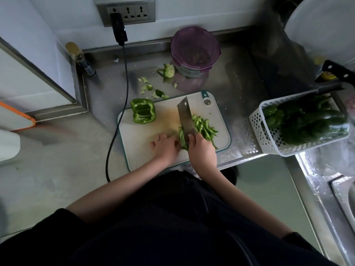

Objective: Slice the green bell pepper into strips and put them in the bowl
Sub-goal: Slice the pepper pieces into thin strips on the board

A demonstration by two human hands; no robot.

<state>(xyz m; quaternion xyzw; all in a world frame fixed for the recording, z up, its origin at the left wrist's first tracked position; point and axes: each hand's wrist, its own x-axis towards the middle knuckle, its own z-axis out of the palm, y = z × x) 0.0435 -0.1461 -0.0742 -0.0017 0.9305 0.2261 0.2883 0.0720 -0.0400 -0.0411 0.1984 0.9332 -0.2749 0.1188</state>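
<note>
- On the pale plastic cutting board with a teal rim [138,143], at the middle of the steel worktop [236,81], the left hand [165,145] presses a slab of green bell pepper [182,138] flat, its fingers curled together on top of the slab, just beside the blade.
- Gripping the handle of a broad steel cleaver [186,120], the right hand [201,148] has its fingers wrapped tight, with the forefinger laid along the blade's near end; the edge stands down on the slab.
- Right of the blade lies a loose heap of cut green strips [204,127], touching the blade's far face.
- An uncut half of green bell pepper [143,113], hollow side up, sits at the board's far left corner, well apart from the cutting.
- Beyond the board stands a clear round bowl with a purple rim [195,52]; whether any strips are in it I cannot tell.
- Pepper flesh should be light, crisp and stiff, with a waxy skin that can slide under steel; holding it skin-down under curled fingertips looks safest.
- Strips are thin and likely to scatter, so gathering them in a bunch, perhaps on the flat of the blade, would suit the carry to the bowl.
- A fair part of the slicing seems left.
</note>
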